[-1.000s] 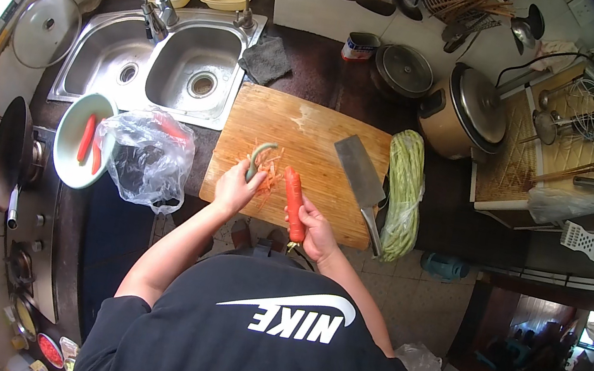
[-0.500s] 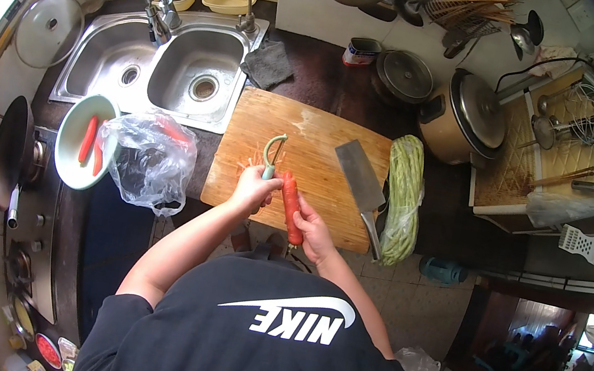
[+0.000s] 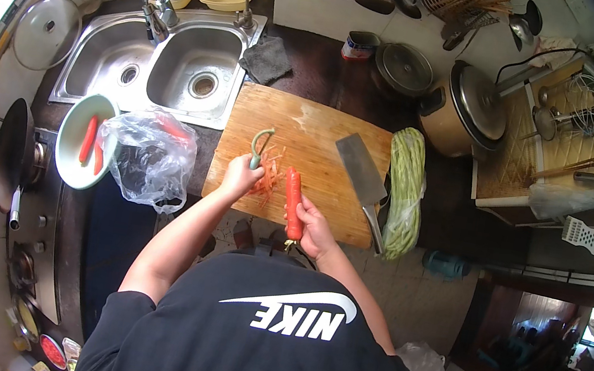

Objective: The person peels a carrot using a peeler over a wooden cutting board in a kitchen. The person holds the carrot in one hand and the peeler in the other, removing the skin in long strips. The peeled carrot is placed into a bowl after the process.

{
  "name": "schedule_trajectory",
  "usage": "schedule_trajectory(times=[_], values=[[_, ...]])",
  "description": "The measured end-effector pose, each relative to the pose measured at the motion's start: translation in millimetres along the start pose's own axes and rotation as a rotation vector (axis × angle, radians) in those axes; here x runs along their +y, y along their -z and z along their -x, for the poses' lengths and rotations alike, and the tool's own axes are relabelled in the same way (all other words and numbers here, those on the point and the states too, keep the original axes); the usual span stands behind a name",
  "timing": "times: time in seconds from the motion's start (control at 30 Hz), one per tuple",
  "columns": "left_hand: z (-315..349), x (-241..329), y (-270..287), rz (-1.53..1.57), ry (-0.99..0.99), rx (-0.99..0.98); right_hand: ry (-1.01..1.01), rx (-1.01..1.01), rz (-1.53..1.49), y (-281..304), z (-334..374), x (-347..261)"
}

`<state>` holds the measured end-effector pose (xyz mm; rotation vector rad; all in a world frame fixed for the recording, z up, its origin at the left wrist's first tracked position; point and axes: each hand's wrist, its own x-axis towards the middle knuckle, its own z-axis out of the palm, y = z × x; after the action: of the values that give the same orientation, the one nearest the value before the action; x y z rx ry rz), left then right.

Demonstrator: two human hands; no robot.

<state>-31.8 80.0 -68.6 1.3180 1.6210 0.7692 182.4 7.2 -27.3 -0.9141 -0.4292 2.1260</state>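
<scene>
My left hand point(image 3: 241, 178) is closed round the handle of a pale green peeler point(image 3: 260, 149), its looped head pointing away from me over the wooden cutting board point(image 3: 300, 119). In my right hand point(image 3: 313, 228) is an orange-red carrot point(image 3: 294, 205), held near its stem end and tilted over the board's near edge. The peeler and the carrot are apart. Thin carrot peelings point(image 3: 266, 180) lie on the board beside my left hand. A cleaver point(image 3: 361, 171) rests flat at the board's right side, its handle toward me.
A pale bowl point(image 3: 83, 172) with carrots and a clear plastic bag point(image 3: 152, 181) sit left of the board. Bagged long green beans point(image 3: 404, 192) lie to its right. Beyond are a double sink point(image 3: 243, 74), a grey cloth point(image 3: 267, 60), a lidded pot point(image 3: 404, 70) and a rice cooker point(image 3: 455, 106).
My left hand has moved left with the peeler, away from the carrot, uncovering more peelings. The carrot stays in my right hand, nearly in the same place.
</scene>
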Motion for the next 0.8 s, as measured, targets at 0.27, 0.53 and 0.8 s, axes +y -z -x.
schedule_trajectory(times=[0.27, 0.53, 0.8], values=[[38.1, 39.8, 2.3, -0.254, -0.054, 0.149, -0.001, 0.042, -0.129, -5.6, 2.2, -3.9], [86.4, 57.9, -5.4, -0.565, -0.643, -0.038, 0.017, 0.073, -0.065, 1.6, -6.5, 6.3], [62.3, 51.5, 14.6, -0.658, -0.489, 0.120, -0.076, -0.062, -0.031, -7.4, 1.5, -3.4]])
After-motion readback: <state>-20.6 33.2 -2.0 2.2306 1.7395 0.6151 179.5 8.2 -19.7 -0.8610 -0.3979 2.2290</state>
